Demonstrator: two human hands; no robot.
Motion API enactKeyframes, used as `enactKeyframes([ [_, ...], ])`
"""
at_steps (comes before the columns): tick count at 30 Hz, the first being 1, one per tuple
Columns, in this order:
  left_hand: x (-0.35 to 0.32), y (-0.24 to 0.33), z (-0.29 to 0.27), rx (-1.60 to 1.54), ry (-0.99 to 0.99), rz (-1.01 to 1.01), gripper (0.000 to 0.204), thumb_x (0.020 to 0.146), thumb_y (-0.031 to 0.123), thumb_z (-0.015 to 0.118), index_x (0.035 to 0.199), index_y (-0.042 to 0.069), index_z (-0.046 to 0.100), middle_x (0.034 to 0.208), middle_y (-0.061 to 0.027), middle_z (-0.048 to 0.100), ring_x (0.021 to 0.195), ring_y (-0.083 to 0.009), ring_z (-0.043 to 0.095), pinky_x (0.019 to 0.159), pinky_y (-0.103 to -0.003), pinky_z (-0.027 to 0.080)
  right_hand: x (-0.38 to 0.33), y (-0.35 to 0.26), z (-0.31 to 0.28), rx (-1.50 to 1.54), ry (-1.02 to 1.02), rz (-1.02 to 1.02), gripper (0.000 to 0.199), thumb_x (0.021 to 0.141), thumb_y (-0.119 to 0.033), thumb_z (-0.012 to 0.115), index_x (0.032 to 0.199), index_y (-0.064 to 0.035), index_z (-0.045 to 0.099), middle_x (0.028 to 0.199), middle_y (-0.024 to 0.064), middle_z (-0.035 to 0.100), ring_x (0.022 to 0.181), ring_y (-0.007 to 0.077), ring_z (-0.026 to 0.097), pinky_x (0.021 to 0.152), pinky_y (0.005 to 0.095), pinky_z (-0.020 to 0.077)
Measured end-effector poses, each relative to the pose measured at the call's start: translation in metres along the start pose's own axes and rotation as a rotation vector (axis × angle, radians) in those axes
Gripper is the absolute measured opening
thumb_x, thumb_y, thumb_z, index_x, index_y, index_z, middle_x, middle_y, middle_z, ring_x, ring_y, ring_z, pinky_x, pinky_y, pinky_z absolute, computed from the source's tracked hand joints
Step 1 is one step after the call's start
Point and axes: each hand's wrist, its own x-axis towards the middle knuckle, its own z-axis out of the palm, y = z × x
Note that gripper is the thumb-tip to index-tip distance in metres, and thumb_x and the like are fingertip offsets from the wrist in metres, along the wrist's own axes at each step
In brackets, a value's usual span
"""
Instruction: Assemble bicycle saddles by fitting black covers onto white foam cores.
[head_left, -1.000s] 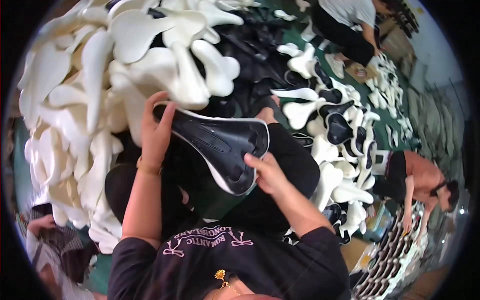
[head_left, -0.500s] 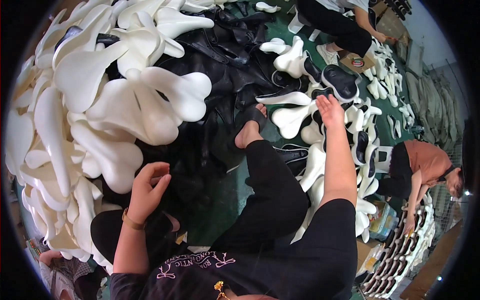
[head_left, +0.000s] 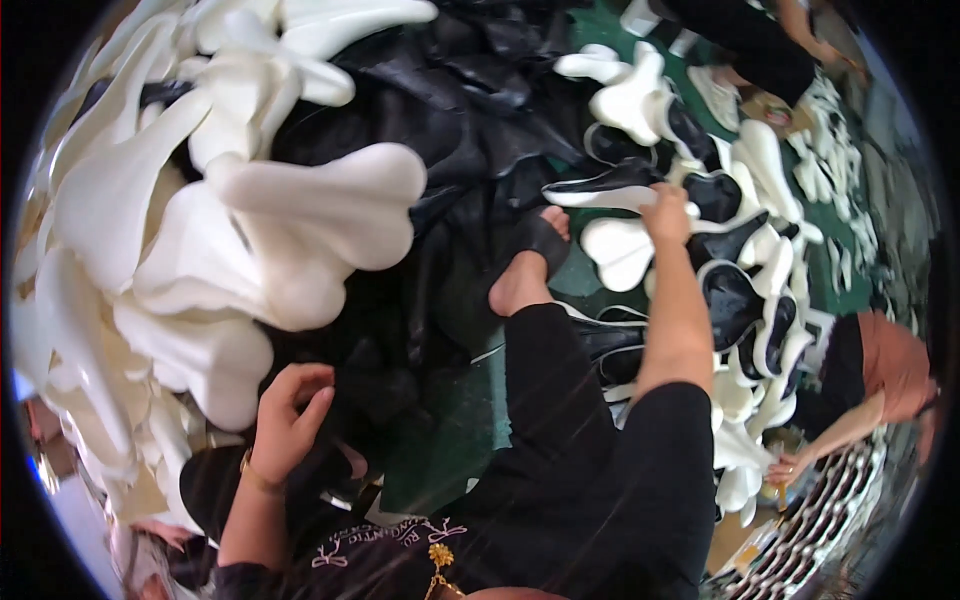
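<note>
You've got green floor under the lot, and here's the big one: a heap of white saddle shells filling the floor's L edge, near corner to far corner. Next, a spread of black pcs toward the far edge, approx. mid. Over on your R, a cluster of black-and-white saddles runs from the far edge back twd. your R leg. Co-worker in dark trousers up by the far R corner; another in an orange top at the R edge, arm down nr. rows of saddles in the near R corner.

Now the saddle at your R hand: far side of the floor, R of ctr., at the cluster's L margin, black underside up top, white rim toward you. Your R hand's at its R end, fingers bent; can't tell if they've got a firm hold. Your L hand is released, fingers loosely curled, thumb apart, just below the shells. Your foot in a black sandal is just this side of that saddle. Smallest: bracelet, L wrist.
</note>
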Motion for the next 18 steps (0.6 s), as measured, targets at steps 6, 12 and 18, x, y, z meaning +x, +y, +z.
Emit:
enactKeyframes([
  [6,0.015,0.016,0.010,-0.042,-0.048,0.068,0.021,0.086,0.002,0.062,0.107,0.000,0.060,0.098,-0.0088,0.061,0.092,-0.0173,0.063,0.083,-0.029,0.051,0.029,0.078,-0.102,0.259,0.340,0.217,0.058,0.069,-0.028,0.076,0.119,-0.0026,0.060,0.109,0.0205,0.063,0.098,0.0311,0.062,0.088,0.0425,0.0475],
  [12,0.010,0.018,0.005,-0.129,-0.050,0.026,0.027,0.090,0.002,0.058,0.117,0.001,0.053,0.104,-0.0067,0.059,0.101,-0.0144,0.059,0.089,-0.028,0.048,0.036,-0.018,-0.099,0.814,0.138,-0.085,0.055,0.078,-0.017,0.071,0.126,-0.0006,0.051,0.105,0.0109,0.062,0.079,0.0162,0.060,0.068,0.0281,0.0493],
  [18,0.014,0.021,0.012,-0.319,0.000,0.007,0.048,0.089,0.004,0.061,0.133,0.004,0.040,0.113,-0.0118,0.058,0.103,-0.0172,0.059,0.089,-0.029,0.048,-0.062,-0.233,-0.035,1.052,-0.613,-0.425,0.090,0.075,-0.036,0.078,0.145,-0.0068,0.029,0.131,0.0196,0.048,0.104,0.0231,0.057,0.085,0.0328,0.0478],
])
